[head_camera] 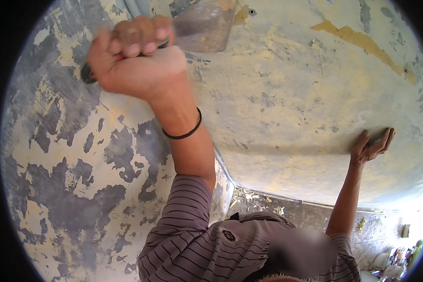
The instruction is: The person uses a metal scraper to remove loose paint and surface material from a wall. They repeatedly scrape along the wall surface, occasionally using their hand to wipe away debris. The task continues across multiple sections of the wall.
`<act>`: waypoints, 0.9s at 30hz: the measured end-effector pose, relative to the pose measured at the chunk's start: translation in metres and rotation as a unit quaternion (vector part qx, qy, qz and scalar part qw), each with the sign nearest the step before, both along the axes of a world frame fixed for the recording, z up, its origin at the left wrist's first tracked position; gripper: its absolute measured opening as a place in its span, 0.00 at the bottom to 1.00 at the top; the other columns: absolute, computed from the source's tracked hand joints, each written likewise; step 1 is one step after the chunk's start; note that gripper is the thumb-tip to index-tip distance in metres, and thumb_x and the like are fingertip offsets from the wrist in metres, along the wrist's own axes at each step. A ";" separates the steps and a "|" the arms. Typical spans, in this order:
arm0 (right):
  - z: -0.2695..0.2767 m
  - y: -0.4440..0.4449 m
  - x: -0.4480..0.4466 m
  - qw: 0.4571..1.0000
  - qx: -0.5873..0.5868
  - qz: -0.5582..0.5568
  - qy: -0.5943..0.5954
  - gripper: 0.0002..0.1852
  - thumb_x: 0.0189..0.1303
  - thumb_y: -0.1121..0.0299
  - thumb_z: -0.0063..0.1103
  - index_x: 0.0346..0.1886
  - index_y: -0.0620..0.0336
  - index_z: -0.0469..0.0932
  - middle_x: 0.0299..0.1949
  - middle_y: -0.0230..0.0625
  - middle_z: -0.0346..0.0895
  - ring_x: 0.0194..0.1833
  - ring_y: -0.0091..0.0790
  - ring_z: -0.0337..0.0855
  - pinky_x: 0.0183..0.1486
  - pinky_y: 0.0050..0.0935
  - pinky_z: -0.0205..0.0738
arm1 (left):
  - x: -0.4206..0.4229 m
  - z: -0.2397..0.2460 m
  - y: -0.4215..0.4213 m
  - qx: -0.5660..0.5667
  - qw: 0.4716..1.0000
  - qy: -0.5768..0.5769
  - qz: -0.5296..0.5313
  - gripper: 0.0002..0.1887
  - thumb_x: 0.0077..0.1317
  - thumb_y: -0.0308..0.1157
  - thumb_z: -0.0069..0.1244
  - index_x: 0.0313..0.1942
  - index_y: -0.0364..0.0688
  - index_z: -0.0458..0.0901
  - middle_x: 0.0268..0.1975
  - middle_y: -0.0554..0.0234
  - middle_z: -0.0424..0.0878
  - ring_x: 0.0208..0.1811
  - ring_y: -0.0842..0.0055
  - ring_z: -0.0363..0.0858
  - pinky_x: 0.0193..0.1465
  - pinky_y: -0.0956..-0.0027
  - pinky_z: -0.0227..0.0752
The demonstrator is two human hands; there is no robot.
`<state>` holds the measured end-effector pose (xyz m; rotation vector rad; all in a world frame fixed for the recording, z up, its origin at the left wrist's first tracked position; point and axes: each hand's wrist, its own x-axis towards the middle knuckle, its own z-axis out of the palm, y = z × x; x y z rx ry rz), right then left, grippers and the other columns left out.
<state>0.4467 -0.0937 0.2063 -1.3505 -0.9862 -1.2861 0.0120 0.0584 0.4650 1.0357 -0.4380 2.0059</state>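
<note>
My left hand [137,56] is raised at the upper left, slightly blurred, with its fingers wrapped around the red and black handle of a wide scraper [206,30]. The metal blade, also blurred, points right over the patchy wall [268,105]; whether its edge touches the surface I cannot tell. A thin black band [183,135] circles my left wrist. Over on the right, my right hand [372,146] rests against the same wall with its fingers apart, holding nothing. Yellowish and grey patches mark this wall, with a longer ochre patch [363,44] near the top.
A second wall [91,201] with peeling cream paint over grey meets the first at a corner on the left. Grey corrugated conduit [132,7] runs at the top. Pale flakes [252,201] lie on the floor by the corner. Buckets [382,261] and clutter stand at lower right.
</note>
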 end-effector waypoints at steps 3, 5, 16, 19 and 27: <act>0.002 0.001 -0.001 1.000 0.004 0.007 -0.007 0.37 0.77 0.62 0.64 0.81 0.72 0.61 0.80 0.58 0.57 0.82 0.62 0.56 0.80 0.59 0.57 | -0.007 -0.002 0.010 0.002 0.999 0.046 -0.012 0.20 0.69 0.40 0.52 0.21 0.55 0.61 0.16 0.76 0.61 0.16 0.78 0.56 0.28 0.65 0.58; 0.001 0.002 -0.001 1.000 0.004 0.009 -0.007 0.37 0.77 0.62 0.64 0.80 0.72 0.61 0.81 0.58 0.57 0.82 0.62 0.56 0.80 0.59 0.57 | 0.002 -0.005 0.010 0.001 0.999 0.044 0.027 0.20 0.69 0.38 0.49 0.19 0.56 0.59 0.16 0.76 0.61 0.16 0.78 0.56 0.28 0.65 0.59; 0.002 0.000 -0.001 1.000 0.001 0.004 -0.005 0.37 0.77 0.62 0.64 0.80 0.72 0.61 0.81 0.58 0.56 0.82 0.62 0.55 0.81 0.60 0.56 | 0.001 0.004 0.016 0.016 0.996 0.086 0.029 0.19 0.69 0.36 0.49 0.20 0.57 0.61 0.16 0.77 0.62 0.16 0.79 0.57 0.28 0.65 0.59; 0.002 0.000 -0.001 1.000 -0.003 0.008 0.000 0.37 0.77 0.61 0.64 0.80 0.72 0.61 0.81 0.58 0.56 0.82 0.62 0.55 0.81 0.60 0.57 | -0.007 0.008 0.007 0.006 0.996 0.072 0.043 0.20 0.69 0.40 0.52 0.21 0.56 0.61 0.16 0.75 0.61 0.15 0.78 0.57 0.28 0.65 0.58; 0.001 -0.001 -0.001 1.000 -0.001 -0.006 -0.004 0.37 0.77 0.60 0.64 0.80 0.72 0.62 0.80 0.59 0.56 0.82 0.63 0.56 0.79 0.59 0.59 | -0.005 0.015 0.023 -0.020 0.992 0.079 0.093 0.19 0.65 0.35 0.53 0.20 0.56 0.61 0.17 0.76 0.60 0.17 0.79 0.55 0.27 0.67 0.58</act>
